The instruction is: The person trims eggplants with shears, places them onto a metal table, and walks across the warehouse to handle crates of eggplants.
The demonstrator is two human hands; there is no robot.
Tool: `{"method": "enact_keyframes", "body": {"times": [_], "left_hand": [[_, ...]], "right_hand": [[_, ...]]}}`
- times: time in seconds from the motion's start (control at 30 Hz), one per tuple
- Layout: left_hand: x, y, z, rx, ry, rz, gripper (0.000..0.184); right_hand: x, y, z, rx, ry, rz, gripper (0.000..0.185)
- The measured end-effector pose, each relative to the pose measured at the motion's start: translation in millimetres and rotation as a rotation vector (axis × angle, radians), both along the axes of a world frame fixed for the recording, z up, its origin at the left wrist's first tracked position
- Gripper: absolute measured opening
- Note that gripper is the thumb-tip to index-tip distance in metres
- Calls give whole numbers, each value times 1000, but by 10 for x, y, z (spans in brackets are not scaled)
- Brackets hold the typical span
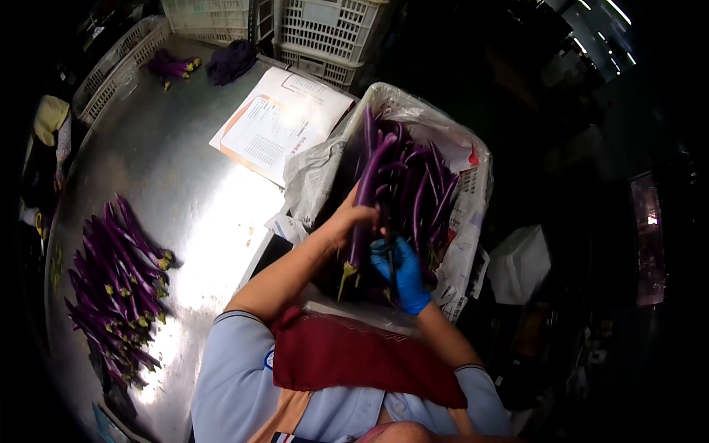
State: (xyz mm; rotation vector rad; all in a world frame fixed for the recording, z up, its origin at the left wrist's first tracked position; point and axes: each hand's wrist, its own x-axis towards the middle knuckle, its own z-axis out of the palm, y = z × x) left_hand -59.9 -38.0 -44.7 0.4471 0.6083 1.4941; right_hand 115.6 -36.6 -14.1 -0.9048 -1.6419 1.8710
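Observation:
Over a lined crate [476, 184], my left hand [347, 221] is closed round a long purple eggplant [365, 193], whose green stem end points toward me. My right hand [401, 272], in a blue glove, is just to the right of that eggplant, with its fingers bent round a dark, thin tool [391, 247], perhaps scissors; its shape is hard to make out. More eggplants [419, 196] fill the crate beneath and beyond both hands. Plastic film and printed paper line the crate's sides.
A pile of eggplants [118, 284] lies on the metal table [199, 199] at left. Printed sheets [277, 122] lie beside the crate. Farther back are a small eggplant bunch [173, 66], a dark cloth [231, 62] and stacked white crates [325, 33]. Another person's arm [62, 148] shows at far left.

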Motion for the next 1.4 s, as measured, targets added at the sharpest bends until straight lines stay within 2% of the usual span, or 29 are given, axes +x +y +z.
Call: {"method": "enact_keyframes", "body": {"times": [0.03,0.07,0.17,0.23,0.27,0.37,0.47,0.57,0.67,0.77,0.8,0.93,1.07,1.17,1.2,1.23,1.27,1.3,1.33,1.37,1.4], "left_hand": [[-34,13,-43,16,-102,-1,53],[-106,22,-71,29,-205,-72,48],[-210,3,-74,33,-442,-160,42],[-243,2,-69,51,-579,-191,40],[-235,20,-112,77,-591,-147,40],[-237,35,-103,148,-616,-214,41],[-199,42,-105,140,-581,-168,41],[-167,26,-109,106,-574,-193,39],[-142,29,-206,63,-412,-85,39],[-134,37,-221,81,-294,29,42],[-127,35,-204,79,-251,63,40],[-81,53,-137,71,-131,151,36],[-16,72,-96,87,-35,204,33],[41,54,-132,-34,228,251,47],[70,53,-183,34,475,410,59],[116,62,-225,83,739,574,72],[100,-10,-112,92,769,463,88],[77,-12,-107,170,851,479,90],[78,-57,34,201,796,491,90],[18,-152,229,230,684,507,89],[-46,-243,422,260,572,521,88]], "right_hand": [[66,22,130,-51,-39,32,50],[158,68,169,-13,-62,88,49],[563,222,129,34,-352,235,52],[686,268,300,263,-501,444,55],[773,276,255,334,-478,487,55],[840,272,224,363,-634,613,54],[757,258,-48,488,-630,663,52],[541,234,-60,604,-591,654,46],[553,256,-283,645,-584,579,38],[653,277,-247,542,-581,589,35],[693,287,-168,472,-629,610,39],[790,345,-128,521,-541,734,51],[521,254,-234,566,-458,675,48],[358,196,-108,550,-516,667,41],[427,216,-272,627,-474,643,35],[394,203,-130,512,-562,658,29],[428,187,-123,612,-538,648,26],[537,169,-229,743,-485,570,27],[631,168,-231,659,-634,562,31],[785,212,-406,604,-563,509,38],[826,204,-379,592,-583,451,37]]}}
